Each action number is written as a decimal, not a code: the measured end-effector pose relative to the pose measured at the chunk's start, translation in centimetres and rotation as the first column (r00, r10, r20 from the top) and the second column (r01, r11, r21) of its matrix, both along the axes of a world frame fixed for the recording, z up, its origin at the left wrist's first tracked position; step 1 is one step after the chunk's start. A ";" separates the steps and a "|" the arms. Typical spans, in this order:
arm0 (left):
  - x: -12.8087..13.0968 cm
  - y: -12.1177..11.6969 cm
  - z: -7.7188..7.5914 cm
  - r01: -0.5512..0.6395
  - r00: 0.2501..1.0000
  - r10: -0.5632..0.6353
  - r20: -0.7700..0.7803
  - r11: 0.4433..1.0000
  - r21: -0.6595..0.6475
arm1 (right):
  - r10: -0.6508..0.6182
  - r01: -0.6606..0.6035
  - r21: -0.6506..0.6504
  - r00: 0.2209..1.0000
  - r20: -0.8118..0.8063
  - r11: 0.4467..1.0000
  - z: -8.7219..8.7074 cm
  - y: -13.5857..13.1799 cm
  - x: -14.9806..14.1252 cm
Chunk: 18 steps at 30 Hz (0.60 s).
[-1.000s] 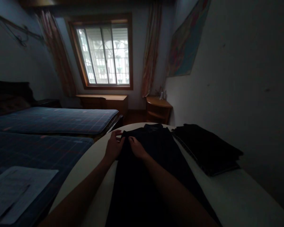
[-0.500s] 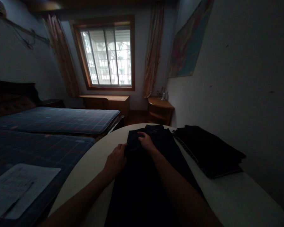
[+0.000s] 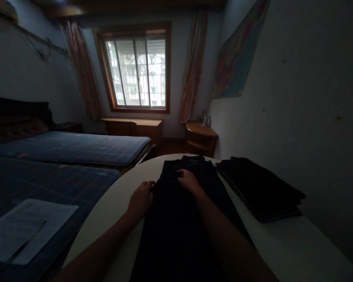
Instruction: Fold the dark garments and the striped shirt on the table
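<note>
A dark garment (image 3: 176,227) lies lengthwise on the pale round table (image 3: 106,219); its far end shows what looks like a neckline or waistband. My left hand (image 3: 141,197) is at the garment's left edge, fingers bent and closed on the cloth there. My right hand (image 3: 188,181) rests over the upper part of the garment, thumb and forefinger a little apart, with no cloth visibly pinched between them. The dimness hides the garment's folds and exact kind.
A stack of folded dark clothes (image 3: 259,190) lies on the table at the right, beside the wall. To the left are mattresses with a checked blue cover (image 3: 76,147) and a sheet of paper (image 3: 32,225) with a pen. A corner shelf (image 3: 201,131) stands beyond the table.
The cloth at the upper left of the garment now lies flatter. My left hand has moved slightly left, and my right hand slightly right and nearer to me. The view has shifted a little.
</note>
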<state>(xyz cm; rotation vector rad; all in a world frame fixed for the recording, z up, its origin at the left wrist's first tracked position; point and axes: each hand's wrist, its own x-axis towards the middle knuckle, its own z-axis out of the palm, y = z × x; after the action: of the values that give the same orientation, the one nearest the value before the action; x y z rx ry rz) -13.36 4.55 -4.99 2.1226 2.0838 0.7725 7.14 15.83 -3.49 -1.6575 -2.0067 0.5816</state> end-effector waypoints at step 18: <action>0.2 0.6 0.3 0.096 0.992 -0.095 0.087 0.995 -0.009 | 0.009 -0.013 0.012 0.962 0.273 1.000 1.8 3.5 -5.1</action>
<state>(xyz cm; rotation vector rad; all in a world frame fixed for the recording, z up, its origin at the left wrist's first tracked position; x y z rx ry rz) -13.16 5.10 -4.70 2.1238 1.9243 0.8207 2.04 19.32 -1.68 -1.8017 -2.2065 0.3566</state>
